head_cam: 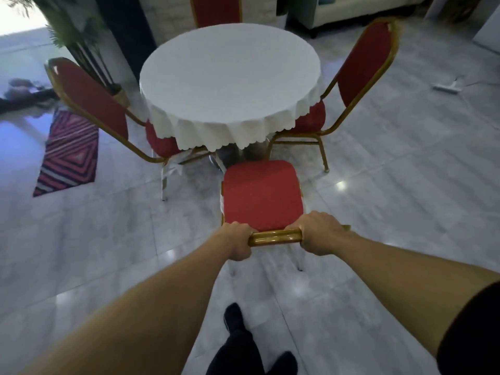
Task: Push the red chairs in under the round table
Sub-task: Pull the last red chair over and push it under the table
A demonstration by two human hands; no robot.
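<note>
A round table (230, 77) with a white scalloped cloth stands in the middle of the head view. Directly in front of me is a red chair (262, 194) with a gold frame, its seat just short of the table's cloth. My left hand (238, 240) and my right hand (320, 232) both grip the gold top rail of its backrest. A second red chair (92, 96) sits at the table's left with its seat partly under the cloth. Another (362, 66) sits likewise at the right. The back of one more red chair (216, 9) shows behind the table.
The floor is glossy grey tile. A striped pink rug (69, 155) lies at left, near a potted palm (78, 44). A white flat device with a cable (447, 86) lies on the floor at right. A sofa (359, 12) stands at the back. My dark-clad legs (238, 345) show below.
</note>
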